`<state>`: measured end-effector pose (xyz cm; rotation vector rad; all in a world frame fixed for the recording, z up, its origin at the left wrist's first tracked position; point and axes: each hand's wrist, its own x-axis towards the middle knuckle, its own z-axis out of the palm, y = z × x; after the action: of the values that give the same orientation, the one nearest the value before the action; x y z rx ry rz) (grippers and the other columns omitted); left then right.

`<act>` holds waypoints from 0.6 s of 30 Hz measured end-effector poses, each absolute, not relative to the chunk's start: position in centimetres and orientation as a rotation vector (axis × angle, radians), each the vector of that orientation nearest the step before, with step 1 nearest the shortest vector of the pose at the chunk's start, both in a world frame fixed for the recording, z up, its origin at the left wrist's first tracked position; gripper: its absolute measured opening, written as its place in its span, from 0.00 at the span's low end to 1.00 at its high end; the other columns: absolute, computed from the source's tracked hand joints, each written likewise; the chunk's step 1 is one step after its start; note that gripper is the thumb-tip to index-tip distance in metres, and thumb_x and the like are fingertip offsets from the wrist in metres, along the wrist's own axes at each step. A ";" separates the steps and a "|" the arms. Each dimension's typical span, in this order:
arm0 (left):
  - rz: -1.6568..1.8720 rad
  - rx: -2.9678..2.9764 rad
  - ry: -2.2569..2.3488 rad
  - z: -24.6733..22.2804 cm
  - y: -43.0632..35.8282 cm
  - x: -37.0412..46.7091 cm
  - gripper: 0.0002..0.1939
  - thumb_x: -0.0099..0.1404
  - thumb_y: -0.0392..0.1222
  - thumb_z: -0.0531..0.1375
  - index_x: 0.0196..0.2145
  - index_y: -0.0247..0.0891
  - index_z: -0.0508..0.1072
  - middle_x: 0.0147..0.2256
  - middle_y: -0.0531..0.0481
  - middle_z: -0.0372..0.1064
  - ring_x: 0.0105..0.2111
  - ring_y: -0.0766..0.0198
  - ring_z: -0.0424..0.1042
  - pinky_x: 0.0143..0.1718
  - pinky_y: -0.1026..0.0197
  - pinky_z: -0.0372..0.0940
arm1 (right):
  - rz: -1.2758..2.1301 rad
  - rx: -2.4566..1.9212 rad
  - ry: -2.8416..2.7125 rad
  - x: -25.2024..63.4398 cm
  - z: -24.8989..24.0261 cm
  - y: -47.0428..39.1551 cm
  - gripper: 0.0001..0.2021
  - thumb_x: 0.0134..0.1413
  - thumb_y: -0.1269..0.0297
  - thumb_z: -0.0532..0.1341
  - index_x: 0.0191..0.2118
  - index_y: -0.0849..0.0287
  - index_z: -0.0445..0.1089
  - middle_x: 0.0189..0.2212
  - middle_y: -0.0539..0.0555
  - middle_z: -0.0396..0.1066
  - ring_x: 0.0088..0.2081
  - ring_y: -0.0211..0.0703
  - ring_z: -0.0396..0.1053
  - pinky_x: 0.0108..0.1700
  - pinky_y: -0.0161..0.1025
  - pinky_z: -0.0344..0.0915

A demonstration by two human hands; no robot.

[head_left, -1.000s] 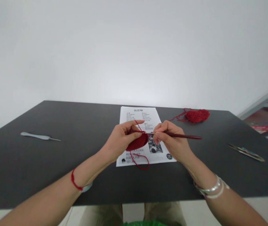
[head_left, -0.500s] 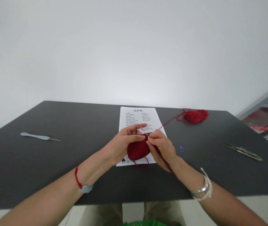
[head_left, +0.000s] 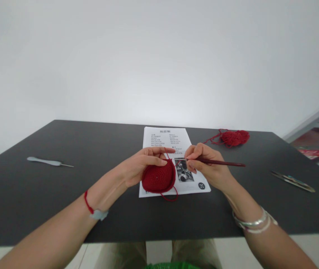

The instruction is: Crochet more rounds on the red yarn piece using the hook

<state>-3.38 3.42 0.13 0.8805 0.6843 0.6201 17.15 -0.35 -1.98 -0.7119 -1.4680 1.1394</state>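
Note:
My left hand grips the upper edge of a round, dark red crochet piece, thumb in front. Its index finger stretches to the right with a strand of red yarn running over it. In the closed fingers of my right hand is a crochet hook with a dark red handle. The hook lies nearly level, its metal tip pointing left at the piece's upper right edge. Whether a loop sits on the tip is too small to tell. A loose yarn loop hangs below the piece.
Printed pattern sheets lie under the hands on the dark table. A red yarn ball sits at the back right. To the right are thread snips; at left lies a grey-handled crochet hook. A white wall stands behind.
My right hand has moved right, away from the left hand, and the hook has swung from steeply slanted to nearly level. The crochet piece has shifted slightly left and shows more of its face.

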 end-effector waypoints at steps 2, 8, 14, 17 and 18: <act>0.583 0.902 0.687 0.2 3.5 -3.6 0.20 0.45 0.28 0.66 0.39 0.33 0.78 0.26 0.51 0.70 0.23 0.71 0.66 0.24 0.69 0.60 | 1.167 -0.700 -1.500 17.4 -1.7 -0.4 0.07 0.49 0.66 0.67 0.28 0.58 0.67 0.28 0.48 0.66 0.21 0.31 0.59 0.21 0.32 0.57; 0.461 0.986 0.647 0.8 3.4 -4.1 0.18 0.45 0.30 0.67 0.37 0.33 0.79 0.24 0.53 0.68 0.20 0.73 0.62 0.20 0.69 0.54 | 1.272 -0.681 -1.542 18.0 -1.3 -0.6 0.06 0.48 0.71 0.67 0.29 0.59 0.69 0.28 0.49 0.68 0.21 0.30 0.60 0.21 0.31 0.56; 0.364 1.003 0.549 0.8 3.3 -4.2 0.16 0.47 0.29 0.66 0.36 0.34 0.79 0.25 0.52 0.70 0.23 0.70 0.66 0.23 0.68 0.56 | 1.414 -0.626 -1.514 18.1 -1.4 -0.5 0.05 0.47 0.72 0.68 0.28 0.60 0.70 0.27 0.49 0.69 0.21 0.30 0.60 0.20 0.30 0.55; 0.396 1.050 0.579 0.6 3.2 -4.2 0.15 0.48 0.30 0.66 0.37 0.34 0.79 0.25 0.53 0.69 0.21 0.73 0.63 0.20 0.69 0.52 | 1.494 -0.569 -1.395 17.8 -1.3 -0.5 0.06 0.46 0.71 0.68 0.27 0.60 0.69 0.25 0.49 0.69 0.19 0.30 0.60 0.19 0.30 0.55; 0.428 1.073 0.604 0.6 3.2 -4.1 0.15 0.48 0.31 0.66 0.37 0.34 0.78 0.24 0.54 0.68 0.21 0.73 0.62 0.19 0.69 0.51 | 1.525 -0.553 -1.338 17.6 -1.3 -0.5 0.07 0.46 0.71 0.68 0.26 0.61 0.69 0.24 0.49 0.68 0.19 0.30 0.60 0.19 0.29 0.55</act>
<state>-4.08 3.17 0.56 1.0730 0.6037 0.4281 17.58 -0.51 -1.28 -0.5532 -1.3382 1.5247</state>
